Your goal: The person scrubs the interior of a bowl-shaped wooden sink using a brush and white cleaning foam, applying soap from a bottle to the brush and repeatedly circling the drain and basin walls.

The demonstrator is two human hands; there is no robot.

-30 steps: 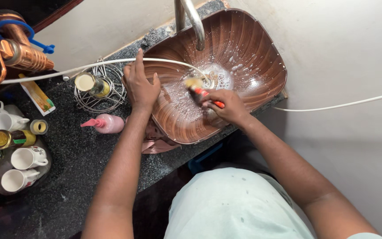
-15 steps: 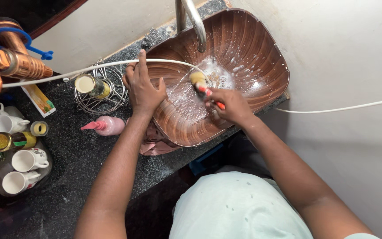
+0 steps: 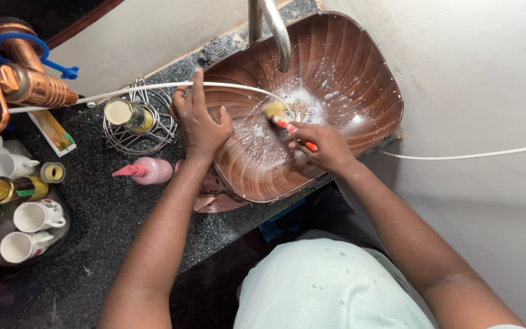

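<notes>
Where suds pool, perhaps scrub brush point(image 3: 282, 119).

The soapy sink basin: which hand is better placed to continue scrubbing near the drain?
The right hand. It already grips the red-handled brush, whose head sits in the foam beside the drain. The left hand holds no tool; it rests on the rim of the sink basin.

Both arms bare, reaching forward and up from the torso, forearms converging slightly. Left hand point(image 3: 199, 125): palm down, fingers spread and pressed flat, thumb splayed out to the right, wrist straight, no grip, just bracing. Right hand point(image 3: 321, 146): curled into a closed fist-style grasp, knuckles up, thumb tucked toward the fingertips, wrist bent a little inward toward the left hand. Hands well apart.
</notes>
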